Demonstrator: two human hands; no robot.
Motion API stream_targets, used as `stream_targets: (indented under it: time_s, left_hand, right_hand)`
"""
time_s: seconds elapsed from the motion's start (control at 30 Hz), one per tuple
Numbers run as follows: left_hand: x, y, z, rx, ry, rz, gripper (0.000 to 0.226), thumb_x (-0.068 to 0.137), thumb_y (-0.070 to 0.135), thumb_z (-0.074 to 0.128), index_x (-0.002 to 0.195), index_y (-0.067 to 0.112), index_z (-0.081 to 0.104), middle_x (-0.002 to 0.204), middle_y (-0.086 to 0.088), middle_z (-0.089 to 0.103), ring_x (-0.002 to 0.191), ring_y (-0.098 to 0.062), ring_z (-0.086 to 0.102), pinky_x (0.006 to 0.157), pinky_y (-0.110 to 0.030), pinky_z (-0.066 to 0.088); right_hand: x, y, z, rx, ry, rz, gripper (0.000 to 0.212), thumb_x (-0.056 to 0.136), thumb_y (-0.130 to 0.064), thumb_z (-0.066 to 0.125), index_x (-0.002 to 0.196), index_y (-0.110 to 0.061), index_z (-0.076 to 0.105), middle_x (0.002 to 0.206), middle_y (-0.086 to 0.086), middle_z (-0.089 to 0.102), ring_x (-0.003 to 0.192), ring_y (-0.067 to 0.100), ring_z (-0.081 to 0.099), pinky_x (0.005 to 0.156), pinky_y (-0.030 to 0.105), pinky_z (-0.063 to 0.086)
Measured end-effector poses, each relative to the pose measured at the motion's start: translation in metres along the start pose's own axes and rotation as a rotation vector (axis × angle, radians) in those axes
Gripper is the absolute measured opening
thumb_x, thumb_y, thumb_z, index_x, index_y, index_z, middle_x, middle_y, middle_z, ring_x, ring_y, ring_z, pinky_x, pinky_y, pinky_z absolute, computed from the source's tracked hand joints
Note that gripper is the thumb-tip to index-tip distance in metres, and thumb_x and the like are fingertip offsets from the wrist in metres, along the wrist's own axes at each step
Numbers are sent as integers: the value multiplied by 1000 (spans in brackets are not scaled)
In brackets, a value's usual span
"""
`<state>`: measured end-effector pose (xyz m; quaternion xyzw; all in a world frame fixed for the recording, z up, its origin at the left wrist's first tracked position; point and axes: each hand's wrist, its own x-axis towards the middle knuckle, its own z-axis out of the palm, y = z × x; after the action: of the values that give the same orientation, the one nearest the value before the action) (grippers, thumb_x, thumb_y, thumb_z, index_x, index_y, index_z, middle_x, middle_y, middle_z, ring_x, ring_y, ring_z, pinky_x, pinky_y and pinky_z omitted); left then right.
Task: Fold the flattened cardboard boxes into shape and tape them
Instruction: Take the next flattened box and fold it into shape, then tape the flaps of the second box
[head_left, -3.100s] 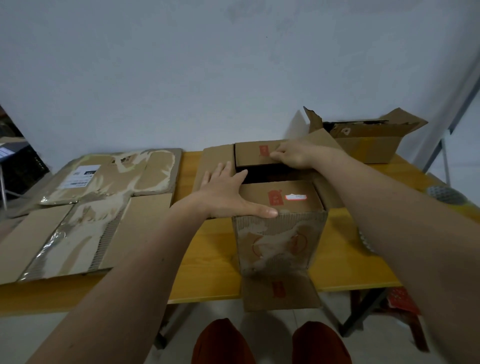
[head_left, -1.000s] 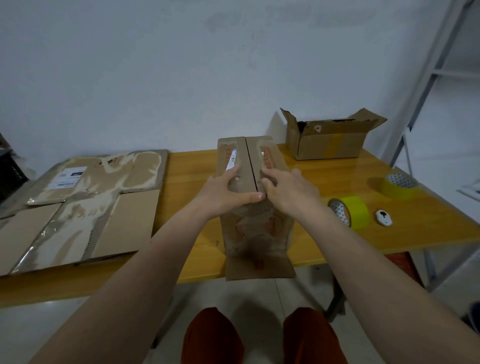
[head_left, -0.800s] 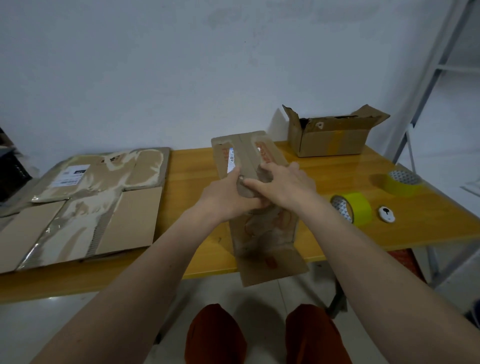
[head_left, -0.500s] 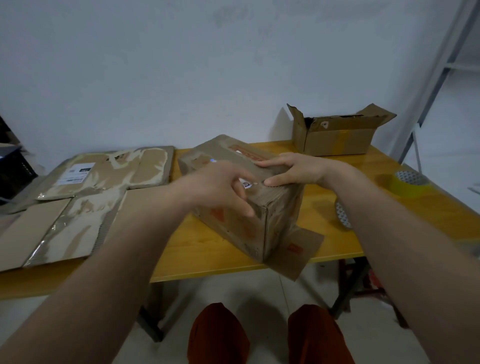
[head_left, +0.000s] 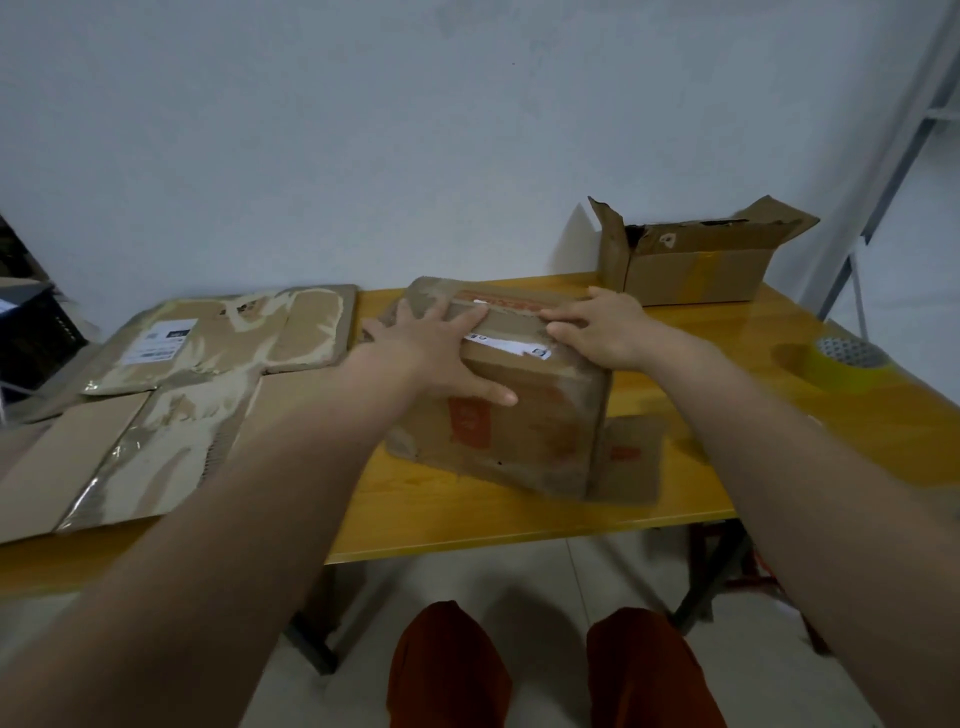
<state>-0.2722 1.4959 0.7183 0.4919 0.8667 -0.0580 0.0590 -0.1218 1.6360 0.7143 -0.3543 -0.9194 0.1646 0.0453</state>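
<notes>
A worn brown cardboard box (head_left: 524, 431) with red prints lies lengthwise across the middle of the yellow table (head_left: 467, 519), its top flaps folded down and meeting in a seam. My left hand (head_left: 441, 348) lies flat on the left part of the top, fingers spread, thumb over the front edge. My right hand (head_left: 597, 327) presses the right part of the top with straight fingers. One loose flap (head_left: 631, 457) sticks out flat at the box's right end. Flattened boxes (head_left: 171, 395) lie on the left of the table.
An open cardboard box (head_left: 696, 265) with yellow tape stands at the back right by the wall. A roll of yellow tape (head_left: 841, 366) lies at the right edge. A metal frame (head_left: 893, 166) rises at the far right. My knees show below the table's front edge.
The box was turned from standing end-on to me to lying across the table. Both hands went from closing the flaps to pressing flat on top. The second tape roll is now hidden.
</notes>
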Motion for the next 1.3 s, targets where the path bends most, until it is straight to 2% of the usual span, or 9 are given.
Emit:
stream_targets:
  time_s: [0.23, 0.43, 0.53, 0.7, 0.87, 0.93, 1.03, 1.13, 1.3]
  left_hand:
    - [-17, 59, 10, 142, 95, -168, 104, 66, 96, 11, 152, 40, -5, 161, -19, 4, 140, -56, 12, 104, -74, 16]
    - [-10, 72, 12, 57, 187, 39, 99, 80, 86, 17, 156, 22, 4, 162, -13, 6, 149, -34, 6, 118, -57, 6]
    - [-8, 87, 13, -1, 150, 141, 87, 83, 83, 22, 154, 38, -1, 163, -9, 1, 148, -39, 0, 117, -61, 3]
    - [-4, 112, 6, -32, 151, 150, 96, 81, 81, 36, 154, 22, 14, 162, -15, 5, 149, -36, 1, 117, -60, 7]
    - [1, 129, 17, 10, 274, 188, 112, 78, 84, 35, 152, 4, 14, 160, -16, 15, 148, -32, 12, 120, -49, 14]
    - [3, 128, 19, -1, 296, 191, 111, 77, 85, 33, 152, 5, 18, 160, -16, 17, 148, -32, 15, 120, -47, 15]
    - [1, 127, 22, -18, 317, 202, 109, 77, 86, 32, 151, 7, 21, 159, -15, 20, 148, -31, 15, 120, -46, 15]
    - [1, 126, 22, -39, 324, 204, 106, 78, 85, 35, 150, 8, 24, 158, -14, 24, 147, -31, 19, 120, -45, 17]
    - [0, 124, 16, -51, 279, 222, 104, 76, 83, 43, 149, 11, 26, 156, -13, 28, 144, -32, 24, 118, -45, 22]
  right_hand:
    - [4, 19, -3, 63, 34, -52, 36, 101, -34, 38, 134, -40, 49, 156, 8, 26, 144, 26, 18, 115, 42, 21]
    - [-2, 28, -4, 177, 31, -94, 36, 103, -29, 36, 135, -35, 51, 158, 8, 19, 146, 25, 11, 117, 42, 12]
    - [-14, 35, -3, 354, 139, -116, 37, 103, -23, 38, 138, -21, 49, 153, 3, 31, 145, 19, 17, 114, 36, 17]
    - [-33, 88, 8, 476, 550, 355, 54, 96, -38, 52, 143, -15, 38, 148, 6, 38, 137, 25, 34, 109, 40, 31]
    - [-66, 129, 31, 574, 380, 615, 90, 81, -41, 73, 149, -8, 23, 153, 13, 28, 138, 34, 30, 109, 50, 34]
    - [-75, 137, 42, 720, 330, 656, 76, 79, -29, 77, 139, -4, 38, 141, 16, 45, 125, 34, 46, 103, 50, 41]
    - [-87, 145, 54, 697, 342, 657, 20, 83, -14, 74, 84, -8, 55, 74, 6, 54, 67, 19, 51, 76, 45, 49]
    - [-90, 146, 58, 692, 394, 626, 38, 86, -7, 68, 62, -15, 39, 60, 2, 40, 53, 15, 39, 58, 35, 35]
    - [-92, 145, 51, 643, 422, 604, 35, 84, -7, 68, 66, -14, 39, 63, 3, 42, 54, 15, 40, 47, 28, 32]
